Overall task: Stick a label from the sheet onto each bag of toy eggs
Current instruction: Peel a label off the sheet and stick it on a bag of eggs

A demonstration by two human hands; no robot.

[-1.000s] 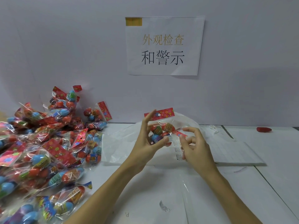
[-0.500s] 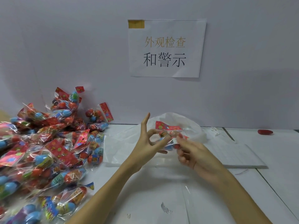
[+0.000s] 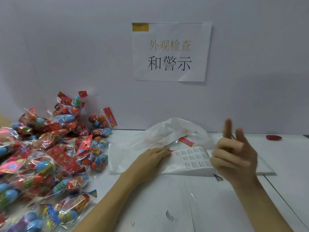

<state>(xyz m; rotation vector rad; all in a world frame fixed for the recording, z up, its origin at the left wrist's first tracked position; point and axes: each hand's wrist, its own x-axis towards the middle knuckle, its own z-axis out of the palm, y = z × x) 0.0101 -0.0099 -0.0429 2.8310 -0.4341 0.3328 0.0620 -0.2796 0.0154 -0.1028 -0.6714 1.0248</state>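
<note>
A big pile of toy egg bags (image 3: 50, 156), clear with red headers, covers the table's left side. The label sheet (image 3: 192, 158), white with rows of small printed labels, lies on a flat white stack at centre. A crumpled white plastic bag (image 3: 168, 131) stands behind it, and the red header of one egg bag (image 3: 186, 141) shows at its mouth. My left hand (image 3: 153, 156) lies low with its fingers stretched toward that mouth, fingertips at a red edge. My right hand (image 3: 234, 153) hovers blurred just right of the sheet, two fingers up, holding nothing.
A paper sign (image 3: 170, 51) is taped to the wall ahead. A small red object (image 3: 274, 137) lies far right on the white table (image 3: 217, 206). One loose label (image 3: 170, 216) sits near the front, on clear film.
Both hands held one egg bag up in front of me; that bag has gone down into the white bag's mouth. My left hand dropped low and my right hand pulled back to the right.
</note>
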